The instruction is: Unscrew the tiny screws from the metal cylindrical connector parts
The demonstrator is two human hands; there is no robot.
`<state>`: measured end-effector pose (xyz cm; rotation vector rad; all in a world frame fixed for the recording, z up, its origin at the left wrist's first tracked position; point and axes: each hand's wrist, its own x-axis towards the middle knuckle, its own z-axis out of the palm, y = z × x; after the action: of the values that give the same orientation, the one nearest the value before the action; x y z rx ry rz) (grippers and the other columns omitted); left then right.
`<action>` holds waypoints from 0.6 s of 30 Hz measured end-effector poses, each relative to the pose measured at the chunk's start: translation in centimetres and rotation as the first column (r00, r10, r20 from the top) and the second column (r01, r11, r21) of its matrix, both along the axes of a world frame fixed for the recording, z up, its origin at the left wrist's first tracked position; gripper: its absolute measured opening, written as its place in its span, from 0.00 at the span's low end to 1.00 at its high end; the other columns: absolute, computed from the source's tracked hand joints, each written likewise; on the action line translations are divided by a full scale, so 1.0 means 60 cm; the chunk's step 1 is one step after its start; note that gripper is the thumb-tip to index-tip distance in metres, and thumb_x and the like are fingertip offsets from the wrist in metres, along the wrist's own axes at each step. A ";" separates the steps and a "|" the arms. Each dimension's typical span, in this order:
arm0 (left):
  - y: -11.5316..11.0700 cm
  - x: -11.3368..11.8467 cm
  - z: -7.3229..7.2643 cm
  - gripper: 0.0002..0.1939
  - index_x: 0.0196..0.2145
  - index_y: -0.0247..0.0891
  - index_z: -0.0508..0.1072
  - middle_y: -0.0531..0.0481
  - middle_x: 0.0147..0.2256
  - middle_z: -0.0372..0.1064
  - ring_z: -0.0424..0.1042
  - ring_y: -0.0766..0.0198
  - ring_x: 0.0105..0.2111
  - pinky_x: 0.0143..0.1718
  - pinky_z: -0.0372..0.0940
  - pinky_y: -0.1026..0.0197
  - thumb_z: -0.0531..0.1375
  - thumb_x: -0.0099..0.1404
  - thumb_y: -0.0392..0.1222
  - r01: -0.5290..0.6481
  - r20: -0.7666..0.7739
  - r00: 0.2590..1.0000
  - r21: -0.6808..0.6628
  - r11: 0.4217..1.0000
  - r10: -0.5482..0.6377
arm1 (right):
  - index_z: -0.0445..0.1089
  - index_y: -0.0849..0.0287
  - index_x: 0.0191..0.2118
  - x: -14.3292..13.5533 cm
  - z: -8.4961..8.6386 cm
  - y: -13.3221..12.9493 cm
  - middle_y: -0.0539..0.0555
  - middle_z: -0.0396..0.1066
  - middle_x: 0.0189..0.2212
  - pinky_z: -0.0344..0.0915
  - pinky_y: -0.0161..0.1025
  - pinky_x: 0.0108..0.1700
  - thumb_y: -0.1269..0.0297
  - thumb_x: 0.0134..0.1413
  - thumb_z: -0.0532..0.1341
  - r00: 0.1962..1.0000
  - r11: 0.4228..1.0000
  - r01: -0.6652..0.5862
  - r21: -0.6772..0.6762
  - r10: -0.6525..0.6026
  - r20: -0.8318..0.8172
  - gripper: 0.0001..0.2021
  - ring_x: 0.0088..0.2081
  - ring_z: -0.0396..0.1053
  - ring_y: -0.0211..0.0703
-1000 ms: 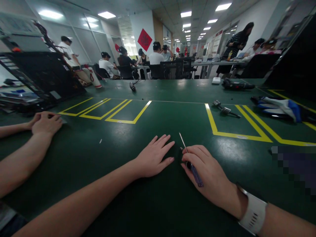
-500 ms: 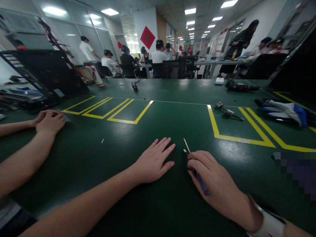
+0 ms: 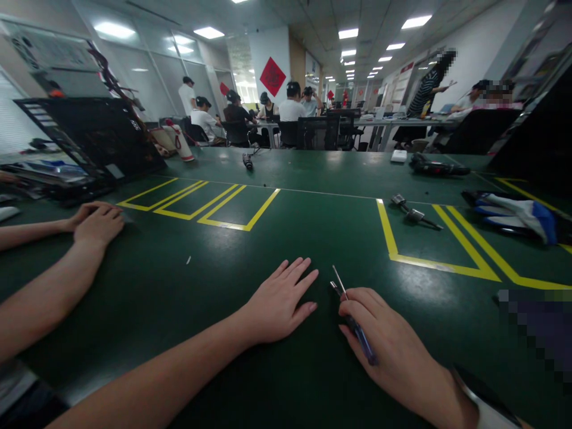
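Note:
My left hand [image 3: 282, 301] lies flat on the green table [image 3: 250, 381], palm down and fingers spread, holding nothing. To its right, my right hand [image 3: 388, 345] is closed around a screwdriver [image 3: 367, 348]. The screwdriver has a bluish-purple handle that shows below the fingers, and its thin metal shaft points up and away, slightly left. Beside the shaft, a short metal tip [image 3: 334, 287] on a dark body pokes out from under my right hand. Most of that second thing is hidden, and I cannot tell its kind.
Yellow tape outlines [image 3: 223, 225] mark the table. Metal tool bits [image 3: 415, 215], blue-white gloves [image 3: 518, 215] and a black tool [image 3: 438, 165] lie at right. Another person's hands [image 3: 99, 221] rest at left. A small white scrap [image 3: 188, 260] lies nearer. Several people sit beyond.
The view has tilted slightly up, so the table and hands sit a little lower in the picture. Both hands keep their pose, and the screwdriver stays in my right hand.

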<state>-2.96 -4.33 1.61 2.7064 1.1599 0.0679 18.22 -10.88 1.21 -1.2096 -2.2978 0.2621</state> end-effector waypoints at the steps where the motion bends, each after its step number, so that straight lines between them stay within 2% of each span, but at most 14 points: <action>1: 0.000 0.000 0.000 0.29 0.63 0.43 0.47 0.45 0.65 0.38 0.39 0.55 0.64 0.62 0.40 0.47 0.44 0.67 0.55 -0.001 0.002 1.000 0.002 1.000 0.001 | 0.63 0.59 0.40 0.000 0.000 0.001 0.58 0.66 0.41 0.70 0.48 0.40 0.78 0.52 0.53 1.000 1.000 0.002 0.003 -0.002 0.006 0.11 0.42 0.66 0.48; 12: -0.003 0.002 -0.008 0.29 0.63 0.44 0.47 0.45 0.65 0.39 0.41 0.54 0.64 0.62 0.41 0.46 0.44 0.67 0.54 -0.010 0.008 1.000 0.036 0.999 0.010 | 0.63 0.59 0.40 0.001 0.000 -0.003 0.58 0.66 0.41 0.69 0.48 0.41 0.79 0.51 0.53 0.999 1.000 -0.014 0.006 0.014 0.040 0.12 0.41 0.65 0.47; 15: -0.003 0.006 -0.007 0.29 0.62 0.42 0.49 0.43 0.64 0.41 0.43 0.52 0.64 0.61 0.43 0.45 0.45 0.67 0.54 -0.017 -0.014 1.000 0.047 0.999 0.017 | 0.63 0.59 0.39 0.009 0.007 0.010 0.58 0.66 0.40 0.69 0.47 0.40 0.79 0.52 0.52 1.000 0.997 0.008 0.075 -0.010 0.015 0.11 0.40 0.66 0.46; 18: 0.001 0.010 0.002 0.29 0.61 0.40 0.52 0.40 0.63 0.45 0.47 0.49 0.62 0.59 0.46 0.44 0.45 0.67 0.54 -0.007 -0.040 0.999 0.071 0.997 0.010 | 0.63 0.59 0.38 0.036 0.024 0.047 0.58 0.66 0.39 0.69 0.45 0.40 0.77 0.51 0.54 0.991 0.973 0.128 0.192 -0.133 0.011 0.09 0.40 0.66 0.46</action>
<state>-2.34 -4.30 1.70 2.7763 1.2025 0.0570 20.36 -8.04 2.68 -1.2633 -2.1946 -0.0215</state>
